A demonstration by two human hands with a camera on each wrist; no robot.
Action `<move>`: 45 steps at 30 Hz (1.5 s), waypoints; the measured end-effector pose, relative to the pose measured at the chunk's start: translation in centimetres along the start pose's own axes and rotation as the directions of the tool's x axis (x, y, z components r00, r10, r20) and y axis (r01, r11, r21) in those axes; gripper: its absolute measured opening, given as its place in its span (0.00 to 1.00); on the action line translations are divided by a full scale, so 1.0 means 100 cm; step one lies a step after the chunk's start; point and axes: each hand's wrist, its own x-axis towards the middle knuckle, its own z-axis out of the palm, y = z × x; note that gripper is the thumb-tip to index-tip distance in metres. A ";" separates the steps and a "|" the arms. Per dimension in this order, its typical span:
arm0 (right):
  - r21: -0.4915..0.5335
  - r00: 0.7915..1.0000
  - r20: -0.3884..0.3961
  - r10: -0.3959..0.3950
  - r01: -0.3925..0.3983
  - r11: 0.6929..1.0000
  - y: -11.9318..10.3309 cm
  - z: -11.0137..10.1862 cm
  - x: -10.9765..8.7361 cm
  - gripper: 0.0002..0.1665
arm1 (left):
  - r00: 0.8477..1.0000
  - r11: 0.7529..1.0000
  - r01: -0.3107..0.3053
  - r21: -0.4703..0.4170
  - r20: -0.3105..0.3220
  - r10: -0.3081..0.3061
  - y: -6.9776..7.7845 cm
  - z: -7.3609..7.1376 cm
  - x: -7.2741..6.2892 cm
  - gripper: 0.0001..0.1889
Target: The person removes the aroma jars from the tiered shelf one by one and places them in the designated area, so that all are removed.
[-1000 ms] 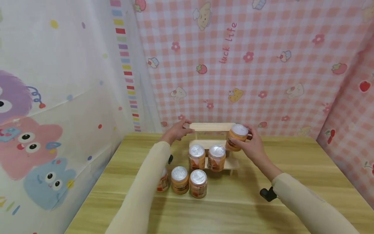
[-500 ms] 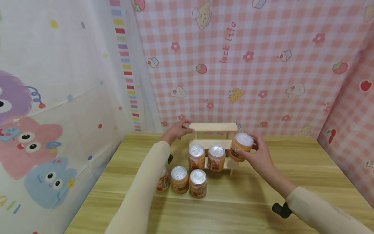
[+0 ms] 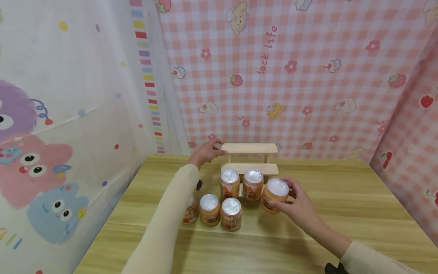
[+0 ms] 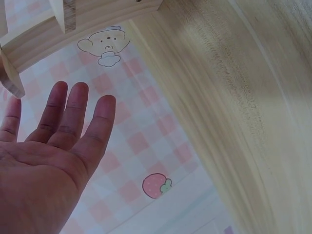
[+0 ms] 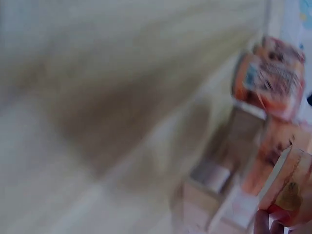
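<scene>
My left hand (image 3: 206,152) is at the left end of the small wooden step shelf (image 3: 249,147), thumb and a finger on either side of the top board's end. In the left wrist view, the other fingers (image 4: 73,109) extend loosely beneath the wood. My right hand (image 3: 301,205) grips an orange-labelled jar (image 3: 273,199) with a silvery lid by its sides, in front of the shelf's right end. Two similar jars, a left jar (image 3: 230,184) and a right jar (image 3: 253,185), stand on the lowest step. The right wrist view shows part of the held jar (image 5: 287,195) at its lower right.
Three more jars stand on the wood-grain table (image 3: 325,228) before the shelf: a right one (image 3: 231,215), a middle one (image 3: 210,210) and a left one (image 3: 190,213) partly behind the left sleeve. A pink checked cloth (image 3: 273,83) hangs behind the table.
My right hand has brought its jar down and toward me, from beside the top board past the middle step to the lowest step's right end. My left hand stays at the shelf.
</scene>
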 end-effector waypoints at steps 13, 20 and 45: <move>0.050 0.997 0.061 0.051 -0.055 0.997 0.033 0.036 -0.013 0.45 | 1.000 1.000 0.019 -0.003 0.003 -0.019 0.001 0.000 0.002 0.22; 0.029 0.997 0.055 0.062 -0.064 0.998 0.041 0.048 -0.014 0.44 | 1.000 1.000 0.020 -0.006 0.003 -0.020 0.000 -0.001 0.000 0.21; 0.034 0.995 0.080 0.055 -0.058 0.998 0.036 0.042 -0.005 0.46 | 1.000 1.000 0.021 0.011 0.004 -0.021 0.001 -0.002 0.001 0.22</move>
